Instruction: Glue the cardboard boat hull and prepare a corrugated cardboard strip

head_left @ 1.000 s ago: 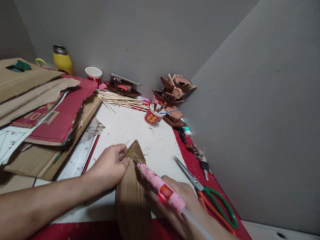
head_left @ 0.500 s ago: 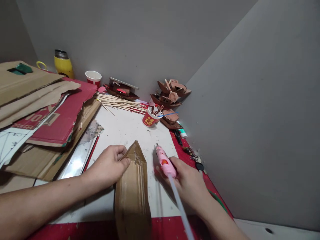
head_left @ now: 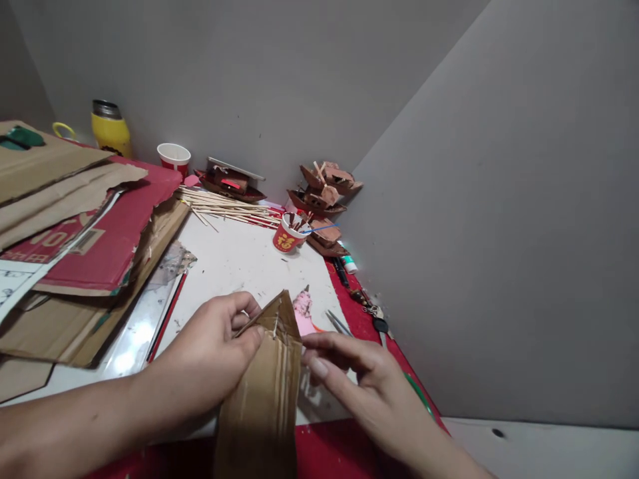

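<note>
A long folded cardboard piece (head_left: 259,399) with a pointed tip stands near the front edge of the white board. My left hand (head_left: 224,342) pinches its left edge just below the tip. At its right edge is my right hand (head_left: 349,379), fingers apart, with the fingertips beside or touching the cardboard. The pink glue gun (head_left: 303,311) lies on the board behind the cardboard and my right fingers, partly hidden by them. A whitish streak shows inside the pointed end.
Cardboard sheets (head_left: 84,179) are piled at left. Thin sticks (head_left: 224,205), a red cup (head_left: 288,233) of brown pieces and small brown boats (head_left: 324,189) stand at the back. Scissors (head_left: 339,322), a marker (head_left: 341,271) and keys (head_left: 379,322) lie at right.
My right hand has let go of the pink glue gun, which now rests on the board, and has moved left to the cardboard. The view has shifted slightly right.
</note>
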`<state>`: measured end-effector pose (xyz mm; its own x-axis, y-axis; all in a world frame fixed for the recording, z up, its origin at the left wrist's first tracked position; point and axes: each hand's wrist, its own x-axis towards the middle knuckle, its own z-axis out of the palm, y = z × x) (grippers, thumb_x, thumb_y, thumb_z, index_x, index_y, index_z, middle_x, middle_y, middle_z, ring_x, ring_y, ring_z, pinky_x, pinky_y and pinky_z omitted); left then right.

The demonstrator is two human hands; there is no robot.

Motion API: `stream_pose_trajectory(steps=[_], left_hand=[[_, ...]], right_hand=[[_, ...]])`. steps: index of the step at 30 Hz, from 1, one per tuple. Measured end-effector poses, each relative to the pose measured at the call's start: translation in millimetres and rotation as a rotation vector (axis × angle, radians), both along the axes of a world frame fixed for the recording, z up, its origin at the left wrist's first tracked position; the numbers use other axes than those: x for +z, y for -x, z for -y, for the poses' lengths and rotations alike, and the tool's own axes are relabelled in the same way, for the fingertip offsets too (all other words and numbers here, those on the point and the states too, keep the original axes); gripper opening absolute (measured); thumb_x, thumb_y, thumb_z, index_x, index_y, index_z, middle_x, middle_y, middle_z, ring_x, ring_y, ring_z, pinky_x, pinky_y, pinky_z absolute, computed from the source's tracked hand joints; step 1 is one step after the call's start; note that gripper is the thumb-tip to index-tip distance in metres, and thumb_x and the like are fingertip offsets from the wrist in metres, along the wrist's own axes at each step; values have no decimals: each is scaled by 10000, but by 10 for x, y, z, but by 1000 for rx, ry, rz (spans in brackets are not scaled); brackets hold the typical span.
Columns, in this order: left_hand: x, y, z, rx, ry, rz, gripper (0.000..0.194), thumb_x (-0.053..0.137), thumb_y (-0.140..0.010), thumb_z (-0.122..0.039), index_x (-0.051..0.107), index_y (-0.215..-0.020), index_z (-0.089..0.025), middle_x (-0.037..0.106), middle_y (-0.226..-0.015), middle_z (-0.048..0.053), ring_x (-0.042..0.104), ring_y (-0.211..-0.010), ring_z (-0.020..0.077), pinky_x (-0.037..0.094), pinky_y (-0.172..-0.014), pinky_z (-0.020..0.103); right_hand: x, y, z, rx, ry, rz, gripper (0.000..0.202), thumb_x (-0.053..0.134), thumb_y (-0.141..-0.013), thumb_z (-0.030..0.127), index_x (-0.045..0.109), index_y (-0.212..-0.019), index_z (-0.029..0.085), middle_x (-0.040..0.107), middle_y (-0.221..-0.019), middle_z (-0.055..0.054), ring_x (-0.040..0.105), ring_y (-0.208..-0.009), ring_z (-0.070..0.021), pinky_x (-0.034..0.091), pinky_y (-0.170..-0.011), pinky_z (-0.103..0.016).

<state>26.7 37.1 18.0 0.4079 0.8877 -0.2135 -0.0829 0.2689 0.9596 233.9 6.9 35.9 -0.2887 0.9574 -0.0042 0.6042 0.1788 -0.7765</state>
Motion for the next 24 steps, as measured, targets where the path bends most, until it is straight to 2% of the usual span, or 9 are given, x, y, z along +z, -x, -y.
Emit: stream_pose_trajectory(steps=[4,8,14,19,24], left_hand=[[100,18,41,-28,4,8,78,565,-782,-256,526,-775,-189,621,-693,-9,537,-560,122,377,-503,211],[69,18,45,-17,-56,-48,76,551,-787,-242,518,-753,-182,609,-680,-9,554,-608,134,389,-543,219],[-2,-8,46,-10,-114,-152,124,548,-792,-284,522,-736,-177,599,-673,3,562,-636,155,378,-541,230],[-29,-17,50,-8,-115,-187,157,545,-785,-275,473,-672,-193,527,-585,-32,495,-550,123,342,-503,217],[-51,-19,51,13,-139,-232,164,540,-785,-272,469,-659,-195,516,-585,-28,491,-568,131,333,-498,214]], right_hand=[[4,190,-18,61,17,-64,230,519,-902,305,572,-726,165,483,-604,32,429,-552,-94,363,-506,-198],[-23,244,-30,82,-25,-37,329,455,-930,287,431,-619,182,341,-565,56,313,-522,-85,270,-480,-219],[-84,273,-20,77,-49,9,321,421,-928,242,376,-614,194,289,-567,62,273,-516,-86,242,-470,-224],[-149,282,-11,96,-55,11,297,408,-933,217,376,-638,197,322,-570,62,293,-514,-86,260,-479,-219],[-162,285,-7,115,-55,-11,297,416,-934,213,361,-642,202,324,-575,62,296,-516,-87,266,-487,-222]])
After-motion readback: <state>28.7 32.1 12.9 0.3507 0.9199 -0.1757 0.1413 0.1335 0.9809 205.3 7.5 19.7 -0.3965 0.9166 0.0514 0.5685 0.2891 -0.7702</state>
